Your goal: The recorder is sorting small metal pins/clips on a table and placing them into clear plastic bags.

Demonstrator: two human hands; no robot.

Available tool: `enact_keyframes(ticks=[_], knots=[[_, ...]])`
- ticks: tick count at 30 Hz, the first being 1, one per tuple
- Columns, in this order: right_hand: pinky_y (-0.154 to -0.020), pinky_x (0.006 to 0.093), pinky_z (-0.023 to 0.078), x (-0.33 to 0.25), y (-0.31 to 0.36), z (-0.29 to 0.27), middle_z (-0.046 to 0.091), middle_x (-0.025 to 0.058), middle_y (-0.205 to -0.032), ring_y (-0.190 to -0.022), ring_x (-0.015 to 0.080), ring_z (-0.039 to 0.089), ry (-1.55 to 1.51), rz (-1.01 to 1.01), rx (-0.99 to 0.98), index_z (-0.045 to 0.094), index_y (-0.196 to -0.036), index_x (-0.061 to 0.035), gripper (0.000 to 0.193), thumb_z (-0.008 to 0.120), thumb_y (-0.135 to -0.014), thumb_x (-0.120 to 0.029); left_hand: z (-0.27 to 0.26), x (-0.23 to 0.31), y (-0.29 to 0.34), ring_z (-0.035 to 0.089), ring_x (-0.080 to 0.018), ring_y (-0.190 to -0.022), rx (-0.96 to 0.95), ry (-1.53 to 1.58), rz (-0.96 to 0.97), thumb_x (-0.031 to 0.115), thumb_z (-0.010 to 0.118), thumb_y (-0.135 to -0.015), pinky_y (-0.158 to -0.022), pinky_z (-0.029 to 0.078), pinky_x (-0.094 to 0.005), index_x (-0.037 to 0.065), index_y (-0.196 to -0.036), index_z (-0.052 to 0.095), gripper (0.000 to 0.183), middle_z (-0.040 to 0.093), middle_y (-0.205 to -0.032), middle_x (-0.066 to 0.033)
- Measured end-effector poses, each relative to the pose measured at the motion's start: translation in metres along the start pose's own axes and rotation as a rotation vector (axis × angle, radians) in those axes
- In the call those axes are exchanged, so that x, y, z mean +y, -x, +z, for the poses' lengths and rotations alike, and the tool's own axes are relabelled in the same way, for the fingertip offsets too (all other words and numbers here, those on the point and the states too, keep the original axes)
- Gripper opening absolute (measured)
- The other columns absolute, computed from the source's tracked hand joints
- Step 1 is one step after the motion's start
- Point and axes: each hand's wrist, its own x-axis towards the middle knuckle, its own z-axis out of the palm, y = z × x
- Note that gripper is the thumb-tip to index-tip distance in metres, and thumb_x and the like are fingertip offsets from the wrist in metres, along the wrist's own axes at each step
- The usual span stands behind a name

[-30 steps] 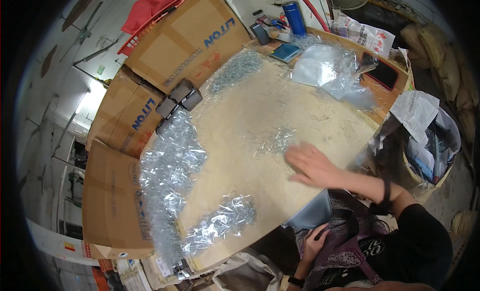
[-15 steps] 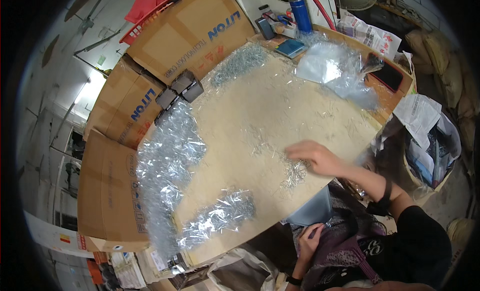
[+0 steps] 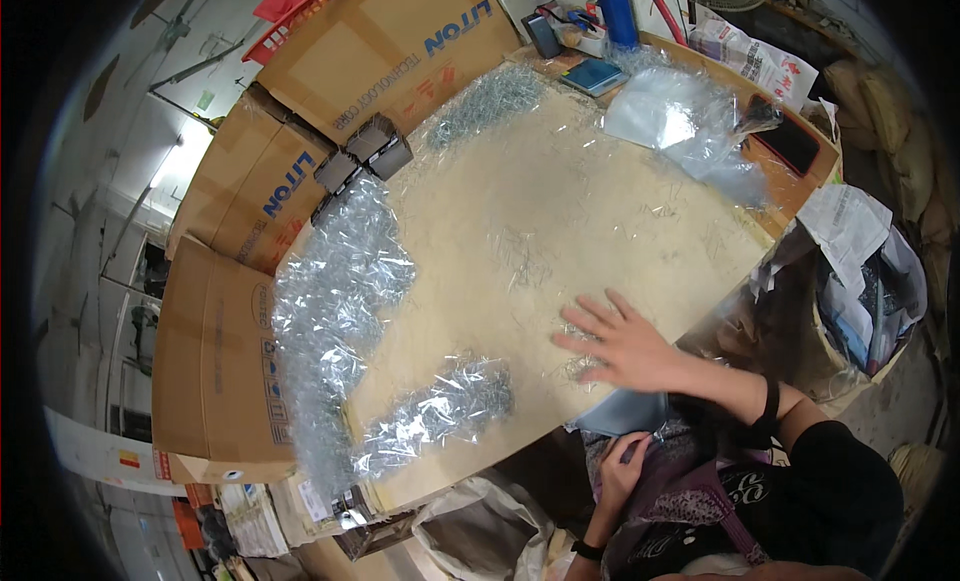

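My right hand (image 3: 625, 349) lies with fingers spread over the pale tabletop (image 3: 480, 221), on a small scatter of thin, shiny metal pins (image 3: 578, 333) partly hidden beneath it. Below it, at the table's near edge, is a smooth grey tray (image 3: 622, 416), mostly covered by my right forearm. My left hand (image 3: 622, 466) is closed on the tray's lower edge, close to my lap. A loose pile of the same silvery pins (image 3: 440, 411) sits left of my right hand. More pins (image 3: 520, 261) are strewn thinly farther up the table.
A long silvery heap (image 3: 340, 281) runs along cardboard boxes (image 3: 215, 361) at the left. Another pile (image 3: 487, 106) is at the back. Clear plastic bags (image 3: 665, 116), a phone (image 3: 785, 141), a small scale (image 3: 592, 76) and a blue bottle (image 3: 615, 16) stand far right. An open sack (image 3: 480, 526) is below.
My right hand has come down and nearer the tray, its fingers now spread. The pins beneath it have shifted toward the table edge. My left hand keeps its hold; the view has shifted slightly.
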Motion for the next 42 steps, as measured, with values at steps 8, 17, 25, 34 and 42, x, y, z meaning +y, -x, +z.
enact_keyframes(ticks=[8, 17, 25, 34, 42], knots=[[-0.114, 0.0517, 0.022, -0.042, 0.039, -0.009, 0.039, 0.0100, -0.147, -0.137, 0.0326, 0.032, 0.178, 0.029, -0.091, 0.045, -0.138, -0.0133, 0.074, 0.058, -0.080, -0.057, -0.010, 0.021, 0.006, 0.063, -0.0115, -0.080, -0.076, 0.021, 0.002, 0.002, 0.072, -0.082, -0.072, 0.049, -0.0242, -0.001, -0.092, 0.070, 0.011, 0.069, -0.088, -0.0063], [-0.113, 0.0518, 0.025, -0.033, 0.019, -0.007, 0.036, 0.0146, -0.147, -0.136, 0.0361, 0.033, -0.020, 0.084, 0.068, 0.044, -0.139, -0.0150, 0.065, 0.061, -0.084, -0.044, -0.012, 0.022, 0.005, 0.065, -0.0153, -0.080, -0.097, 0.043, -0.017, 0.002, 0.075, -0.078, -0.074, 0.051, -0.0270, 0.000, -0.090, 0.070, 0.013, 0.068, -0.087, -0.0084], [-0.112, 0.0467, 0.030, -0.032, 0.000, 0.022, 0.046, 0.0119, -0.140, -0.134, 0.0278, 0.038, 0.135, -0.287, -0.045, 0.054, -0.128, -0.0097, 0.045, 0.059, -0.088, -0.029, -0.009, 0.019, 0.001, 0.065, -0.0165, -0.079, -0.091, -0.007, 0.025, 0.002, 0.075, -0.078, -0.074, 0.051, -0.0276, 0.000, -0.089, 0.070, 0.013, 0.068, -0.086, -0.0092], [-0.103, 0.0433, 0.043, -0.011, 0.028, -0.009, 0.056, 0.0122, -0.129, -0.119, 0.0310, 0.053, -0.161, -0.411, 0.120, 0.060, -0.113, -0.0047, 0.038, 0.059, -0.075, -0.004, -0.011, 0.017, -0.007, 0.065, -0.0169, -0.080, -0.107, -0.055, 0.054, 0.004, 0.073, -0.079, -0.074, 0.050, -0.0286, 0.001, -0.088, 0.070, 0.010, 0.069, -0.085, -0.0094], [-0.108, 0.0401, 0.038, 0.059, -0.069, 0.006, 0.048, 0.0161, -0.139, -0.132, 0.0321, 0.042, 0.204, -0.133, 0.081, 0.053, -0.127, 0.0015, 0.047, 0.054, -0.080, 0.002, -0.008, 0.009, -0.005, 0.064, -0.0164, -0.081, -0.119, -0.007, -0.053, 0.003, 0.070, -0.082, -0.076, 0.049, -0.0266, 0.001, -0.091, 0.071, 0.009, 0.069, -0.086, -0.0093]])
